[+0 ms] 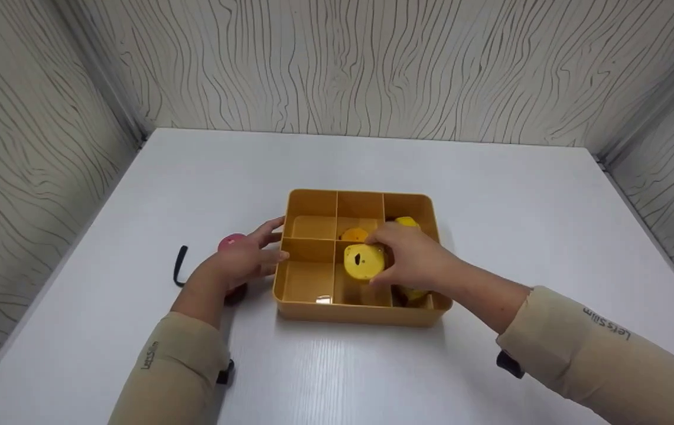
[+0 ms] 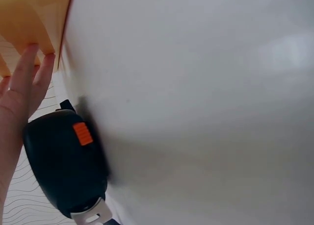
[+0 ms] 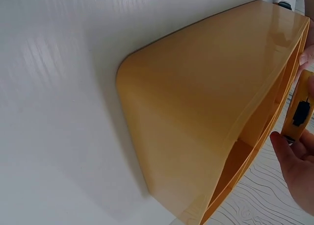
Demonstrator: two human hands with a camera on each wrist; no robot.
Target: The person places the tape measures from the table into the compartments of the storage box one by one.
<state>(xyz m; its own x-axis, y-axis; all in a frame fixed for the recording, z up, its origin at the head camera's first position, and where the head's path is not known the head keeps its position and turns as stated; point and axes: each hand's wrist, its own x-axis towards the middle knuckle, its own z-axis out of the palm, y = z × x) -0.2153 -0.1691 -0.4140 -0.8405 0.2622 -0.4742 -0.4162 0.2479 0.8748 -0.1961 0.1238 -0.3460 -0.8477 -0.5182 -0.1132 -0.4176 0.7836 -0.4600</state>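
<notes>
My right hand (image 1: 416, 257) pinches a yellow tape measure (image 1: 362, 265) by its edges, above the front middle compartment of a tan divided box (image 1: 360, 313). In the right wrist view, a black part shows on the tape measure (image 3: 300, 113). My left hand (image 1: 242, 260) rests its extended fingers against the box's left side. Beside that hand, the left wrist view shows a dark tape measure (image 2: 66, 161) with an orange slider and a metal hook. A pink rounded thing (image 1: 232, 239) is partly hidden behind the left hand.
An orange thing (image 1: 353, 234) lies in the back middle compartment. Yellow things, partly hidden by the right hand, are in the right-hand compartments, one at the back (image 1: 406, 221) and one in front (image 1: 413, 294). A black strap (image 1: 179, 268) lies on the white table (image 1: 490, 183).
</notes>
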